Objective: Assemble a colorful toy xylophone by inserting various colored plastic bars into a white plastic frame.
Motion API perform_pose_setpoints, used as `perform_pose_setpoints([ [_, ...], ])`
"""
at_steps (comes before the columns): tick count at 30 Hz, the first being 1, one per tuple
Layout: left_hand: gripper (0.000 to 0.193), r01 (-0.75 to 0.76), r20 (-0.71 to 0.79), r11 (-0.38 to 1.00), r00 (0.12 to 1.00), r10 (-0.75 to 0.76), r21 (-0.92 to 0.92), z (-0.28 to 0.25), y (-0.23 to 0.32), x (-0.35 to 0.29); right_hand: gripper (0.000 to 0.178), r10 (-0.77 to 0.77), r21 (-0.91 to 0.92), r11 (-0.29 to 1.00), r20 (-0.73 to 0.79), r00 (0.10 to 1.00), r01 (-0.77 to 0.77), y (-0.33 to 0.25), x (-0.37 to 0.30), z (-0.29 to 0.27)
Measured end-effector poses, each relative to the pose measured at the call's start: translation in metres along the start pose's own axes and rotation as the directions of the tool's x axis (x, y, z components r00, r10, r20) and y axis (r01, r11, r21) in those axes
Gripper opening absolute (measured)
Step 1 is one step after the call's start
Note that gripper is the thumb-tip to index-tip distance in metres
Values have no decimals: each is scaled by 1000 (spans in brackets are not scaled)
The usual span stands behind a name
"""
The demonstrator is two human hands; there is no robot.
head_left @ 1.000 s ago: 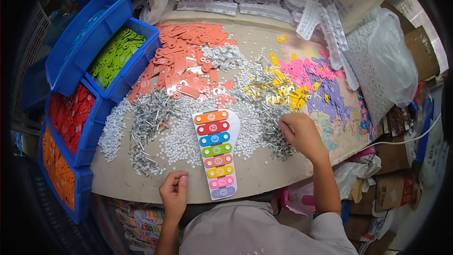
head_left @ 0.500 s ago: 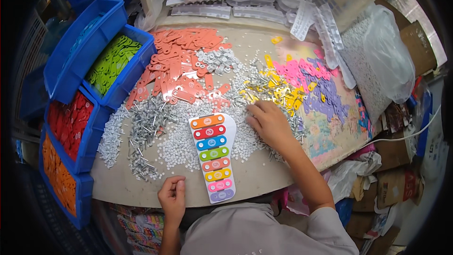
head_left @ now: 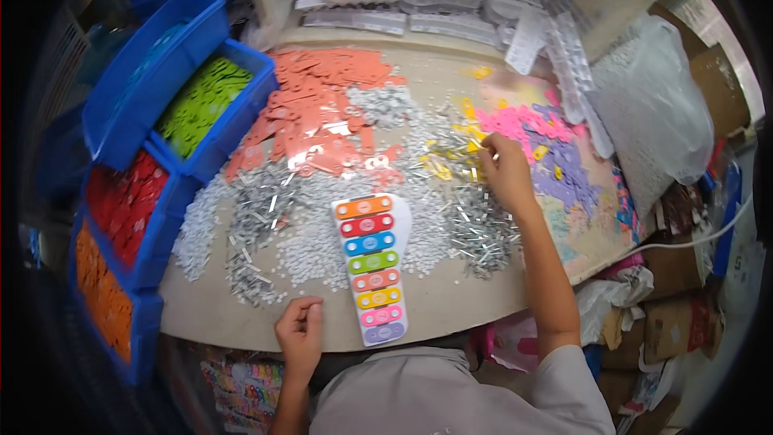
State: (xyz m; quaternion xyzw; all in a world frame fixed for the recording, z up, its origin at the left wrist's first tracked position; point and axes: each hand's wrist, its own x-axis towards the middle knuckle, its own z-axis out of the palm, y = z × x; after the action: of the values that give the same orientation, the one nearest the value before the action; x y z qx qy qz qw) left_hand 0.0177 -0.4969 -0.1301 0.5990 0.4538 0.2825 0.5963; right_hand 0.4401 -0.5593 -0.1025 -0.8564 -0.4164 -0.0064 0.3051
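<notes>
Head view. The toy xylophone (head_left: 372,262) lies flat on the worktop (head_left: 451,302), directly in front of the person, its narrow end near the edge. Coloured bars run its full length; white caps show on most, but on the purple bar at the near end they are too unclear to confirm.

The left hand (head_left: 301,338) is at the worktop edge, left of the toy and not touching it. Its fingers are loosely curled; the palm is hidden, so whether they hold anything cannot be told. The right hand (head_left: 506,173) is over the right-hand heaps, fingers bent down beside yellow pieces (head_left: 439,167) and above metal pins (head_left: 483,238). Whether the fingers grasp a piece cannot be told.

Placement appears deliberate: the toy sits centrally, probably so both hands can reach it. Coral pieces (head_left: 310,72), pink pieces (head_left: 515,125) and purple pieces (head_left: 564,177) are grouped by colour, and others are kept in blue bins (head_left: 121,125), likely for quick picking.

Compared with half a second ago, the right hand has moved from beside the toy, rightward and farther out. The left hand and toy show no clear change.
</notes>
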Motion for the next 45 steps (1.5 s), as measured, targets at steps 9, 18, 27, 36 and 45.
perform_pose_setpoints([
  [9, 10, -229, -129, 924, 952, 279, 306, -29, 14, 7, 7, 52, 198, 980, -150, 987, -22, 5, -38, -14],
  [18, 8, -160, -263, 664, 831, 490, 731, -126, 36, 85, 3, 199, 522, 825, 92, 976, -218, -64, -140, -14],
  [27, 13, -267, 38, 324, 821, 570, 908, -118, 17, 136, 4, 198, 667, 457, 569, 798, -589, -106, -177, -7],
  [36, 16, -208, -216, 875, 920, 326, 438, -76, 40, 87, 8, 112, 630, 336, 711, 694, -700, -121, -200, -14],
  [45, 23, 180, 357, 976, 925, -126, -122, -5, 47, -12, 9, 55, 559, 381, 781, 622, -736, -126, -211, -14],
])
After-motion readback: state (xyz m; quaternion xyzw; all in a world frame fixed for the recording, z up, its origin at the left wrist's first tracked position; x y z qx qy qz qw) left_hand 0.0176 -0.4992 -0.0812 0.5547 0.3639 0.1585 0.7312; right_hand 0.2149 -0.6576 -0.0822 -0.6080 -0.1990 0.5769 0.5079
